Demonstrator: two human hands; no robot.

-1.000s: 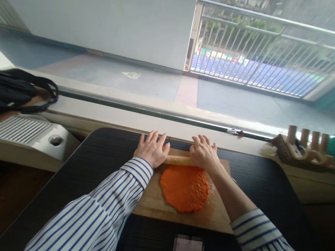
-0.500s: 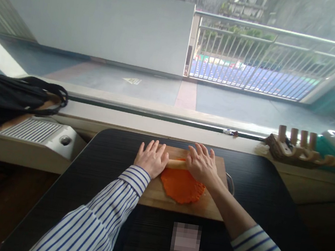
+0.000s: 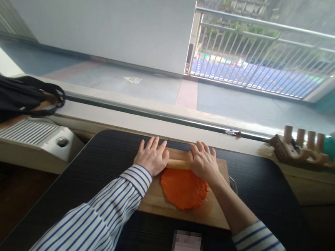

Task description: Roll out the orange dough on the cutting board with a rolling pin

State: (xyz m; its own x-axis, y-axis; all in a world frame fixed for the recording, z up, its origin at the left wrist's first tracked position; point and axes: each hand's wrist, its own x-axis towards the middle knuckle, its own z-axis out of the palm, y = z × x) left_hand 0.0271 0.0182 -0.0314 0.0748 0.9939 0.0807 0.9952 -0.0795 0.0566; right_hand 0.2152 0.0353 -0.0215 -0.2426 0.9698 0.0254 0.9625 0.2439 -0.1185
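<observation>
A flat round of orange dough (image 3: 183,188) lies on a wooden board (image 3: 156,201) set on a black table (image 3: 98,165). A wooden rolling pin (image 3: 177,164) rests across the far edge of the dough. My left hand (image 3: 151,156) lies flat on the pin's left end with fingers stretched out. My right hand (image 3: 202,161) presses flat on the pin's right end, fingers spread. Both arms wear blue-and-white striped sleeves.
A white ribbed appliance (image 3: 32,132) sits to the left, with a black bag (image 3: 4,97) behind it. A wooden rack with pegs (image 3: 301,147) stands on the sill at right. A window ledge (image 3: 168,119) runs just beyond the table.
The pin and both hands rolled toward me over the dough, then back out to its far edge. The view shifted slightly.
</observation>
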